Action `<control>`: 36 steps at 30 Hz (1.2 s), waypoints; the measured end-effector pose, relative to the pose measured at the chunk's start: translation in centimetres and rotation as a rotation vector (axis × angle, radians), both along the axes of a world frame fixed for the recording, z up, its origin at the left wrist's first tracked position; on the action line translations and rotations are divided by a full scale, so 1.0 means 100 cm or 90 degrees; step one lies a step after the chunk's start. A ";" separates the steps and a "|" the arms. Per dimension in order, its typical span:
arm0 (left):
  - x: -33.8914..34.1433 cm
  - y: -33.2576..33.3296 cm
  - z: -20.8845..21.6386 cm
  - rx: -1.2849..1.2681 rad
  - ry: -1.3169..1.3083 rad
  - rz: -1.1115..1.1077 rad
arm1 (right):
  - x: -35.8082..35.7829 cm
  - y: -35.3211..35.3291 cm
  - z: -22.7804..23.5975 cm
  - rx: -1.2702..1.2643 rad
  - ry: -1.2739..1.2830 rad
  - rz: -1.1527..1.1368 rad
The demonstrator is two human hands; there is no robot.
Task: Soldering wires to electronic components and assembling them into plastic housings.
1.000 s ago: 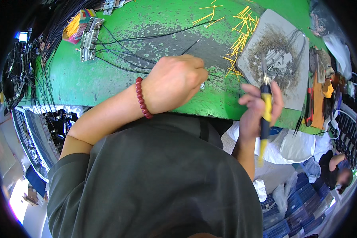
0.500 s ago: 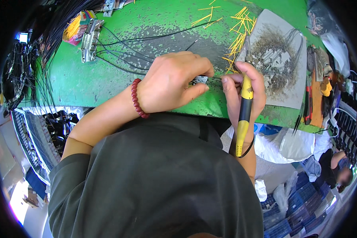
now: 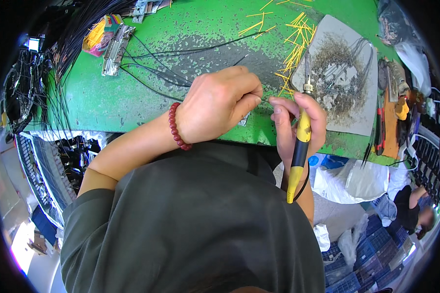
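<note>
The left hand (image 3: 219, 105) lies curled over the near edge of the green bench (image 3: 102, 97), fingers bunched and pinching the end of a thin black wire (image 3: 156, 73) that runs off toward ten o'clock to a small grey connector block (image 3: 113, 45). Exactly what sits under the fingertips is hidden.

The right hand (image 3: 296, 122), at three o'clock of the left and almost touching it, grips a soldering iron (image 3: 302, 132) by its yellow and black handle, pen fashion. The metal tip points toward twelve o'clock and the cord end hangs toward six.

Handling judgement:
- The wire looks very light and limp, and would likely slip or spring aside unless pinched close to its free end.
- The iron looks light and rigid. Only the insulated handle is safe to hold, since the metal shaft is presumably hot.

At one o'clock of the iron lies a scorched grey mat (image 3: 344, 73) littered with wire scraps. Short yellow sleeve pieces (image 3: 296, 46) are scattered at twelve o'clock. A red bead bracelet (image 3: 177, 128) circles the left wrist.
</note>
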State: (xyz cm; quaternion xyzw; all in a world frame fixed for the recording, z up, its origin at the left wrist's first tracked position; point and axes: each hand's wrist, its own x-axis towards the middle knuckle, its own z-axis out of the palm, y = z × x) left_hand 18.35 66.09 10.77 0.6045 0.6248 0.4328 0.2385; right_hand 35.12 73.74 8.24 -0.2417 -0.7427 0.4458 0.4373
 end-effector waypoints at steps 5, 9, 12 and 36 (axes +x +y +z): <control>0.002 0.004 -0.001 -0.007 -0.014 -0.008 | 0.006 0.001 0.000 -0.009 0.036 -0.003; -0.003 -0.003 -0.002 -0.021 -0.025 0.006 | -0.002 -0.003 0.000 0.026 0.019 0.012; 0.000 -0.001 -0.001 -0.014 -0.017 0.003 | -0.004 -0.002 0.002 -0.010 0.026 0.009; -0.005 -0.002 -0.018 0.066 -0.315 0.096 | 0.007 -0.001 -0.001 0.136 -0.242 0.186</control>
